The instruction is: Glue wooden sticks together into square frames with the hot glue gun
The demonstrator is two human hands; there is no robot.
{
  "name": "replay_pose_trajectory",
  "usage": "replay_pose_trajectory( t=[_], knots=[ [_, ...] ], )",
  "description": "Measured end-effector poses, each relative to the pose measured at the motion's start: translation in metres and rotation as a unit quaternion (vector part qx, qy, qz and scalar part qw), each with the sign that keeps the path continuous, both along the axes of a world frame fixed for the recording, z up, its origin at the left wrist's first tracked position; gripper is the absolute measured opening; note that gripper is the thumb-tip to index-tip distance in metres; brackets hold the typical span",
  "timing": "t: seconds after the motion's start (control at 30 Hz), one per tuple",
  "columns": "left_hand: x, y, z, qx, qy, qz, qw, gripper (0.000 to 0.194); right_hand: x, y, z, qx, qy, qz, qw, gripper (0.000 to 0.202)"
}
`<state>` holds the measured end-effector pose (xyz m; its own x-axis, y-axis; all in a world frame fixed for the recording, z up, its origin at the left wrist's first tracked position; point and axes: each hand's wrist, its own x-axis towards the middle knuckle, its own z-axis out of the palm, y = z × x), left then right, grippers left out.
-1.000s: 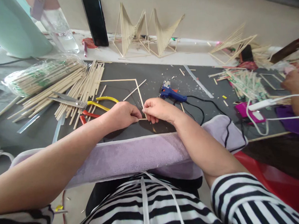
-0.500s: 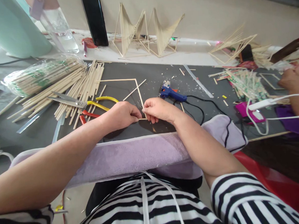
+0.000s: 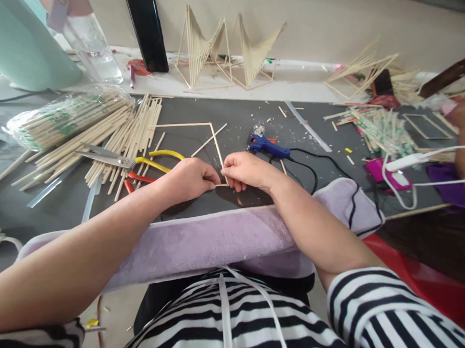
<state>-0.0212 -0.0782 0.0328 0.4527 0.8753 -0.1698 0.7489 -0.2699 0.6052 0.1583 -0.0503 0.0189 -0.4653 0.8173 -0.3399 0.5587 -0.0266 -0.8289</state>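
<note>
Grey tabletop (image 3: pixel 190 108) spread beneath our two hands, with a pale wall (image 3: pixel 318 19) beyond them. Our left hand (image 3: pixel 191 177) was nearly closed, thumb and finger pinching the near side of a frame (image 3: pixel 216 142); our right hand (image 3: pixel 248 169), fingers curled, pinched its corner just beside. From there the frame ran away from us, then bent left. Beyond our left hand we had scissors (image 3: pixel 112 158) and sticks (image 3: pixel 134 131); near our right, a glue gun (image 3: pixel 272 147); closer to us, a towel (image 3: pixel 205 243).

Scissors (image 3: pixel 129 163) on sticks (image 3: pixel 144 121), left of frame (image 3: pixel 217 143); glue gun (image 3: pixel 272 147) right; phone (image 3: pixel 147 34) behind.
</note>
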Motion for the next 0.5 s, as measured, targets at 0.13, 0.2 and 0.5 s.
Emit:
replay_pose_trajectory(
  t=[0.13,0.2,0.5],
  knots=[
    [-0.0001,0.0003,-0.0006,0.003,0.003,0.001,1.0,0.024,0.0,-0.0003,0.0008,0.002,-0.002,0.001,1.0,0.015],
    [-0.0003,0.0004,-0.0005,0.003,0.004,0.001,1.0,0.024,0.0004,-0.0001,0.0009,0.002,-0.003,0.002,1.0,0.016],
    [-0.0007,0.0004,0.0009,0.004,0.002,-0.004,1.0,0.025,0.0008,0.0002,-0.0017,0.008,-0.004,0.004,1.0,0.015]
  ],
)
